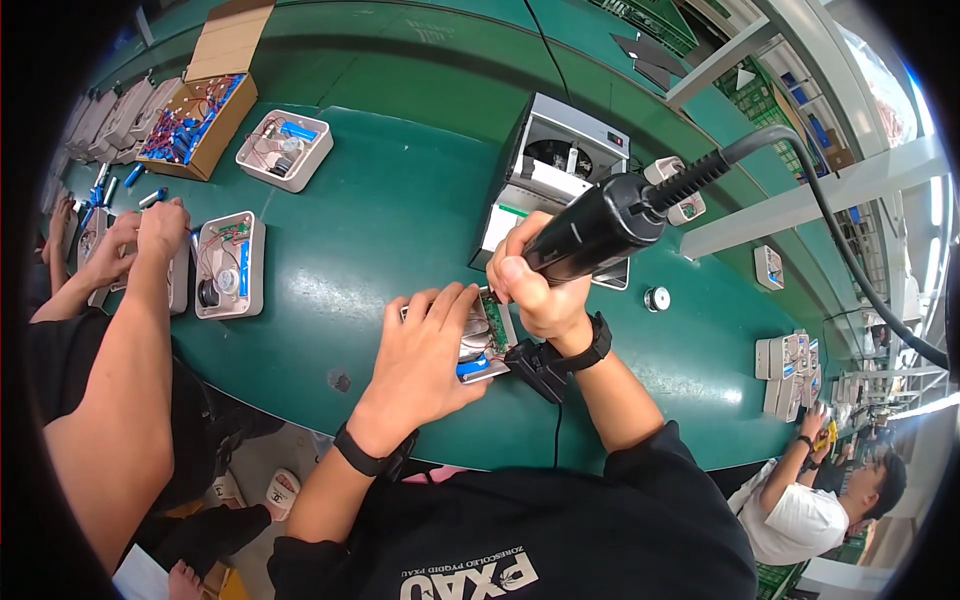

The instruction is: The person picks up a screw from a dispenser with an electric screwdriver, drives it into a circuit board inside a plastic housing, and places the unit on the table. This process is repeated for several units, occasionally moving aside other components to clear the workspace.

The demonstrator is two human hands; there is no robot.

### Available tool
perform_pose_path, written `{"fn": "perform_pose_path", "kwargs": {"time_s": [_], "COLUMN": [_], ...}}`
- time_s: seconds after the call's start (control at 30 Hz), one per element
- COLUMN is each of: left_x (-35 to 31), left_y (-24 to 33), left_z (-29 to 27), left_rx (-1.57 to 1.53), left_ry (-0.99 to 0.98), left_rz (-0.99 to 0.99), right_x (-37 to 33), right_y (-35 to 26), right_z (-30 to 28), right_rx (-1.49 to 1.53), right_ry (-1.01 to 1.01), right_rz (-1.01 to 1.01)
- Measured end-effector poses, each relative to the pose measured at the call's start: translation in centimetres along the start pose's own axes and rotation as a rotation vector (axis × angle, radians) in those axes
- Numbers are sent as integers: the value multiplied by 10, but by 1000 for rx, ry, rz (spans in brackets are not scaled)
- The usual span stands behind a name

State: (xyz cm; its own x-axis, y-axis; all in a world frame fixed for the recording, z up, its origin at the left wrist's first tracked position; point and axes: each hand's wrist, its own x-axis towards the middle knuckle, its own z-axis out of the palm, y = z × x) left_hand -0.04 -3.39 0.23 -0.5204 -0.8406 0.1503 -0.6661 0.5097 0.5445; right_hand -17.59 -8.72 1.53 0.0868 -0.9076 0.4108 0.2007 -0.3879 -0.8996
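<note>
My right hand point(545, 285) is wrapped round a black corded electric screwdriver point(600, 230), its tip end pointing down at an open white plastic housing point(497, 372). The bit itself is hidden behind my fingers. My left hand point(425, 345) lies over the housing's left side and grips it against the table. Inside the housing show a green circuit board point(496, 318) and a blue battery cell point(472, 366); my left hand covers the rest. Just beyond my right hand stands a grey and black screw feeder point(560, 155).
Open housings with batteries and wires point(285, 150) point(230, 265) sit left, near a cardboard box of blue batteries point(195, 125). A co-worker's hands point(140, 240) work there. A small round metal part point(657, 299) lies right. Housings stand stacked point(788, 375) at far right. The screwdriver's cable point(800, 160) arcs overhead.
</note>
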Motion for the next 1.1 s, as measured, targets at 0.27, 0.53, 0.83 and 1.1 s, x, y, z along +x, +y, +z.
{"fn": "perform_pose_path", "kwargs": {"time_s": [0.27,0.53,0.83,1.1], "left_x": [-1,-20,60,-27], "left_y": [0,-18,-103,-158], "left_z": [-4,-39,-54,-77], "left_rx": [-32,131,190,591], "left_ry": [9,-104,594,610], "left_rz": [-2,-149,-290,-935], "right_x": [0,6,31,27], "right_y": [7,-23,-80,-47], "right_z": [2,2,-11,-25], "right_rx": [22,343,-15,-99], "right_ry": [39,-25,18,147], "right_rz": [44,12,-268,-120]}}
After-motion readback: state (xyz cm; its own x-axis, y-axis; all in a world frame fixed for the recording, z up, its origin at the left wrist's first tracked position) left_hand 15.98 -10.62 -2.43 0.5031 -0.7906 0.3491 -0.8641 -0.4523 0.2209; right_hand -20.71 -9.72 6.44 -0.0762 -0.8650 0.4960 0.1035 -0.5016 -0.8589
